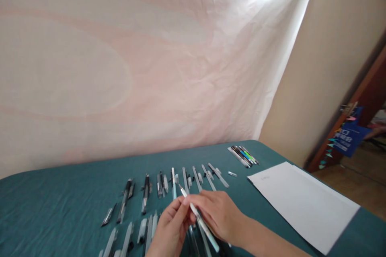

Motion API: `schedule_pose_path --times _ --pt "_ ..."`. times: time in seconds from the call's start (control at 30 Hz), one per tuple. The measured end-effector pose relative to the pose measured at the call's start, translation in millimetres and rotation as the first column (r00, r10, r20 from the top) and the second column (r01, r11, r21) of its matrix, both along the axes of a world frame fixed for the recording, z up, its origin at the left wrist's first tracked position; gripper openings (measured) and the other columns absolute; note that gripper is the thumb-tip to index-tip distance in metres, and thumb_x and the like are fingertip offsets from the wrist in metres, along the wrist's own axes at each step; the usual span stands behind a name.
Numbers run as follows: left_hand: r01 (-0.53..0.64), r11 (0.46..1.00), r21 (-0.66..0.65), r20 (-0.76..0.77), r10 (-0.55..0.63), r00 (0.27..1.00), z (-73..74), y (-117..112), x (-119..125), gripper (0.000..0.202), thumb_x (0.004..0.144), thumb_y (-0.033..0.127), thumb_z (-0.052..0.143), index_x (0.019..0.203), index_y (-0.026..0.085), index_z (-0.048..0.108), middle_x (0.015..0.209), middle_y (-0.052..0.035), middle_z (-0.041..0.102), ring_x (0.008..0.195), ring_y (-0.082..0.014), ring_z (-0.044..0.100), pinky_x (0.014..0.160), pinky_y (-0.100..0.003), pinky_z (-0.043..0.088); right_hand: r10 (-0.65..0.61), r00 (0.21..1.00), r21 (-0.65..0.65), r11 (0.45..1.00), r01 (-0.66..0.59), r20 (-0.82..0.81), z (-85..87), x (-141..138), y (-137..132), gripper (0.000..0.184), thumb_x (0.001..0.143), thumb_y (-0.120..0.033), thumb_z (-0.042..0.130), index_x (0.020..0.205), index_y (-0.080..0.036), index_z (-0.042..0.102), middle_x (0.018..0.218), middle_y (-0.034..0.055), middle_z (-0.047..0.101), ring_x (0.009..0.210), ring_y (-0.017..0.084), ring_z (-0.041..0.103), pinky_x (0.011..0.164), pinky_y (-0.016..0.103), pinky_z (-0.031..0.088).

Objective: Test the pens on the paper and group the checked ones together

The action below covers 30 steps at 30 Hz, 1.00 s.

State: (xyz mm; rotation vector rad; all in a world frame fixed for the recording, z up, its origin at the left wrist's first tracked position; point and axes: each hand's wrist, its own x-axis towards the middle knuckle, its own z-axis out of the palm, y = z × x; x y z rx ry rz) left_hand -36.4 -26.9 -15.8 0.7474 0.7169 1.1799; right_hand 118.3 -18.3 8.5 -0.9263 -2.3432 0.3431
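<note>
A slim pen (pixel 206 231) with a pale white and light blue barrel slants between my two hands, its pointed tip up and away from me. My right hand (pixel 221 213) is closed round the barrel, thumb and fingers near the tip end. Fingers of my left hand (pixel 172 225) pinch close to the same end, beside the right fingertips. Around them, disassembled pens lie in rows: dark barrels (pixel 145 194) to the left and clear ones (pixel 197 178) just beyond the hands, with small loose caps and parts beside them. More pen pieces (pixel 127 237) lie nearer, partly hidden by the hands.
A green cloth (pixel 60 209) covers the table. White paper sheets (pixel 301 200) lie on the right, near a small clear cap (pixel 232 174). A bundle of assorted pens (pixel 243 156) rests at the back right. A pale curtain (pixel 150 68) hangs behind.
</note>
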Motion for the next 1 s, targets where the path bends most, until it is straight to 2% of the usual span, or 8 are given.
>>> schedule_pose_path --times 0.13,0.3,0.5,0.7,0.8,0.87,0.9,1.0 --pt "0.008 0.987 -0.158 0.163 0.018 0.987 -0.8 2.4 -0.1 0.025 0.064 0.024 0.074 0.085 0.013 0.066 0.071 -0.0008 0.062 0.061 -0.0072 0.055 0.064 -0.017 0.047 0.087 0.989 0.066 0.993 -0.095 0.124 5.0 3.6 -0.4 0.038 0.088 -0.021 0.035 0.126 -0.02 0.04 0.099 0.0093 0.06 0.084 0.018 0.056 0.073 0.027 0.044" --pt "0.011 0.976 -0.217 0.175 0.028 0.984 3.0 -0.4 -0.2 0.016 0.068 0.014 0.069 0.083 0.013 0.066 0.069 -0.0012 0.064 0.058 -0.0082 0.059 0.062 -0.018 0.051 0.102 0.981 0.139 0.982 -0.125 0.162 8.7 5.8 -0.1 0.038 0.087 -0.021 0.037 0.126 -0.023 0.041 0.099 0.0068 0.06 0.081 0.016 0.056 0.073 0.026 0.045" --pt "0.025 0.967 -0.255 0.207 0.029 0.978 4.4 -2.7 0.5 0.015 0.066 0.01 0.069 0.08 0.013 0.066 0.073 -0.0022 0.064 0.055 -0.0075 0.057 0.059 -0.018 0.05 0.036 0.954 0.343 0.929 -0.142 0.299 6.9 6.7 0.9 0.037 0.088 -0.026 0.037 0.125 -0.021 0.041 0.091 0.0064 0.06 0.073 0.016 0.055 0.064 0.027 0.044" --pt "0.068 0.986 -0.152 0.162 -0.043 0.986 -3.4 -0.2 3.5 0.029 0.061 0.03 0.075 0.083 0.015 0.066 0.07 -0.0003 0.061 0.059 -0.0077 0.053 0.063 -0.019 0.046 -0.026 0.939 0.451 0.882 -0.141 0.343 6.1 7.3 1.5 0.033 0.088 -0.03 0.041 0.121 -0.023 0.046 0.079 0.0027 0.061 0.065 0.016 0.054 0.056 0.026 0.04" --pt "0.105 0.991 0.081 -0.139 -0.093 0.986 -3.0 -0.6 1.4 0.028 0.074 0.042 0.061 0.083 0.016 0.064 0.071 -0.0007 0.06 0.06 -0.0095 0.053 0.061 -0.02 0.044 -0.004 0.972 0.451 0.886 -0.106 0.236 20.2 16.0 3.0 0.03 0.088 -0.029 0.045 0.117 -0.021 0.05 0.078 0.0032 0.061 0.067 0.014 0.055 0.058 0.025 0.041" --pt "0.235 0.912 0.335 -0.49 -0.044 0.87 -3.8 -2.7 -0.7 0.025 0.082 0.038 0.05 0.084 0.017 0.062 0.072 -0.0014 0.06 0.065 -0.0118 0.055 0.063 -0.021 0.044 -0.001 0.998 0.421 0.907 -0.026 0.065 32.7 28.8 6.4 0.025 0.087 -0.025 0.047 0.111 -0.019 0.054 0.085 0.0055 0.062 0.072 0.013 0.056 0.062 0.023 0.042" --pt "0.327 0.827 0.456 -0.633 0.043 0.773 -5.3 -3.9 -1.4 0.022 0.084 0.035 0.049 0.086 0.018 0.062 0.075 -0.002 0.061 0.069 -0.0128 0.057 0.065 -0.021 0.044 -0.029 0.999 0.381 0.924 0.041 -0.036 37.7 38.1 9.6 0.021 0.086 -0.023 0.049 0.105 -0.018 0.057 0.087 0.0059 0.062 0.074 0.013 0.056 0.064 0.023 0.043" --pt "0.58 0.426 0.694 -0.719 0.433 0.543 -13.5 -6.2 -0.8 0.02 0.085 0.03 0.047 0.097 0.021 0.06 0.095 -0.0041 0.065 0.085 -0.0153 0.06 0.075 -0.023 0.044 -0.286 0.911 0.173 0.922 0.346 -0.296 40.6 78.6 26.9 0.009 0.081 -0.026 0.055 0.08 -0.018 0.06 0.071 0.0013 0.059 0.065 0.012 0.054 0.062 0.023 0.042"
